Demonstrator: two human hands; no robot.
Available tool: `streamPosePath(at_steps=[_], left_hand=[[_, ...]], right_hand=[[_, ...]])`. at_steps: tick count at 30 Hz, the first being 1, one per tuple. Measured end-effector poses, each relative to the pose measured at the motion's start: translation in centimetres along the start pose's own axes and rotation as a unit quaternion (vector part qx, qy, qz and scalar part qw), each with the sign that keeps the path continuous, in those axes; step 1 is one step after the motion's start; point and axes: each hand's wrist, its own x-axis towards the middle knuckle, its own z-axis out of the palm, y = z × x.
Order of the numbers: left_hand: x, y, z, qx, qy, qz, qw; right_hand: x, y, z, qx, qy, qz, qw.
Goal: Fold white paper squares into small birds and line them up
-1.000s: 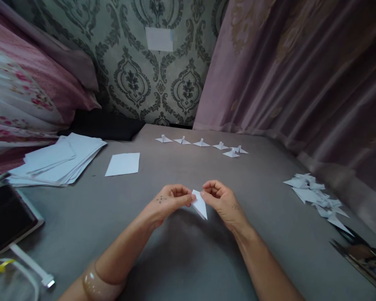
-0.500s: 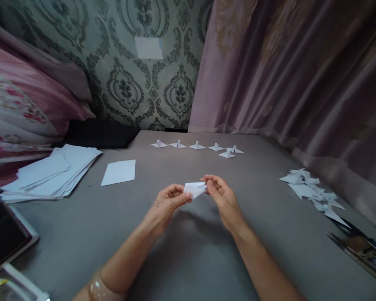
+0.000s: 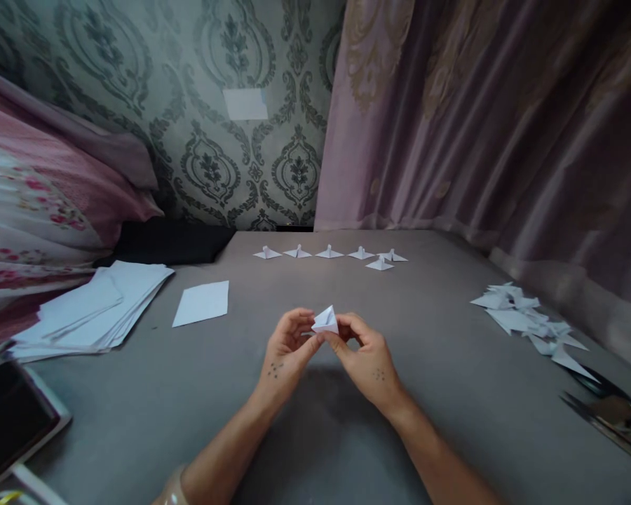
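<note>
A small folded white paper piece [image 3: 326, 321] is pinched between my two hands, a little above the grey table [image 3: 315, 442]. My left hand [image 3: 287, 351] grips its left lower side with thumb and fingers. From the other side, my right hand [image 3: 367, 358] holds it, the thumb tip close to the left thumb. One pointed flap of the paper stands up. Beyond the hands, several folded paper figures [image 3: 329, 252] with flat pointed sides and a raised middle form a row.
At the left lie a stack of white paper [image 3: 92, 308], a single sheet [image 3: 202, 303], black cloth [image 3: 173, 240] and a dark-screened device [image 3: 15, 417]. On the right are a pile of folded paper pieces [image 3: 520, 312] and scissors [image 3: 604, 424]. Curtains [image 3: 410, 140] hang behind.
The folded paper has turned, and a pointed flap now stands up on it. My right hand has moved lower and closer to my left. The camera view has tilted up slightly.
</note>
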Motion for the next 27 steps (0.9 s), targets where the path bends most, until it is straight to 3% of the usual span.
streamPosePath(at_steps=[4,13,17,19,22,27], left_hand=[[-0.2,0.2,-0.2,0.030,-0.007,0.093,0.995],[-0.3,2.0,-0.1,0.064,-0.030,0.082,0.994],[-0.3,1.8,-0.3,0.065,-0.023,0.109,0.992],[-0.3,1.6,-0.4,0.064,-0.007,0.131,0.989],[-0.2,1.4,-0.4,0.057,0.011,0.153,0.986],[-0.3,1.7,-0.4,0.062,0.003,0.172,0.983]], right_hand=[[-0.2,-0.2,-0.3,-0.047,0.007,-0.056,0.997],[-0.5,-0.5,-0.6,-0.139,-0.024,-0.102,0.985],[-0.8,-0.5,-0.4,-0.152,0.031,-0.104,0.982],[-0.9,-0.7,-0.4,-0.147,0.054,-0.137,0.978],[-0.9,-1.0,-0.4,-0.152,0.063,-0.196,0.967],[-1.1,-1.2,-0.3,-0.133,0.049,-0.218,0.966]])
